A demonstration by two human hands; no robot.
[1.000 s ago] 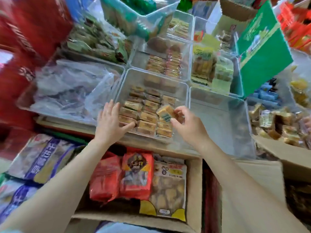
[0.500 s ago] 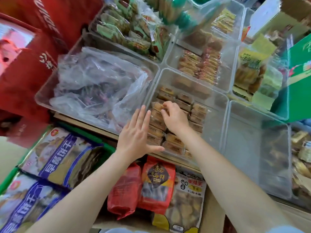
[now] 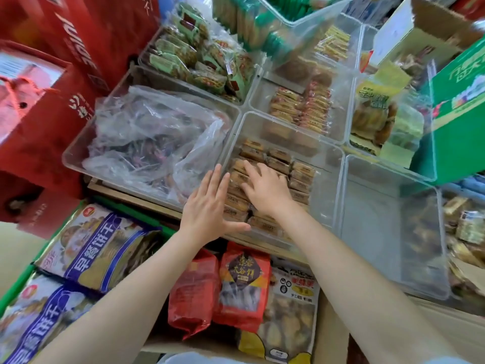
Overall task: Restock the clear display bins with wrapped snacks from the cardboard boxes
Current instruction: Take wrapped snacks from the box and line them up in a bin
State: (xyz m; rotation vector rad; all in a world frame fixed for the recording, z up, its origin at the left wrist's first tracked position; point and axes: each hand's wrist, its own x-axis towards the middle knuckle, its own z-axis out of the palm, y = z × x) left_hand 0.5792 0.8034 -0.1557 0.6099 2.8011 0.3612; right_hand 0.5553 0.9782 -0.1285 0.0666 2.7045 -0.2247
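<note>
We find the right hand (image 3: 266, 191) nearer: its fingers (image 3: 250, 168) lie flat on the wrapped cakes (image 3: 278, 160), rowed toward the clear bin's (image 3: 325, 179) far edge. Left hand (image 3: 207, 208) open, empty, outside its near-left wall.

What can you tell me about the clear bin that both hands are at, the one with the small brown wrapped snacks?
The clear bin is a see-through, plastic-looking box with straight walls and an open top, sitting among similar bins on the shelf. Small brown wrapped snacks lie in neat rows across its near half; the far part looks bare. The right hand reaches inside, fingers spread on the snacks. The left hand lies flat against its near left corner, thumb along the front.
</note>
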